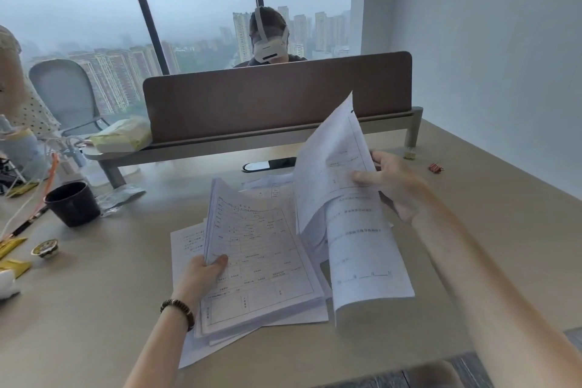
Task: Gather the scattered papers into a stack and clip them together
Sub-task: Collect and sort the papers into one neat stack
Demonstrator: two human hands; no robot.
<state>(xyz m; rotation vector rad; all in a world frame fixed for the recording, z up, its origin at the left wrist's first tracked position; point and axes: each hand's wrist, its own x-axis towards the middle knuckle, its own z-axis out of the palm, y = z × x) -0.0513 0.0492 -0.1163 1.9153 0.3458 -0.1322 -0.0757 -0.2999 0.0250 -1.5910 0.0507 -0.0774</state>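
A loose stack of printed papers [261,264] lies mid-desk, its sheets fanned out unevenly. My left hand [204,274] grips the stack's left edge, thumb on top, a bead bracelet on the wrist. My right hand [390,183] holds a few sheets [337,167] lifted and curled above the stack's right side, with another sheet [365,255] drooping below them. A red binder clip [436,167] lies on the desk to the far right, beyond my right hand. A small yellow clip [409,154] sits by the divider's leg.
A brown divider panel [277,98] crosses the desk's far side, with a person in a headset behind it. A dark cup [74,203], a small snack cup [45,248], yellow packets, cables and a bottle crowd the left. The beige desk [472,230] edge runs near the bottom.
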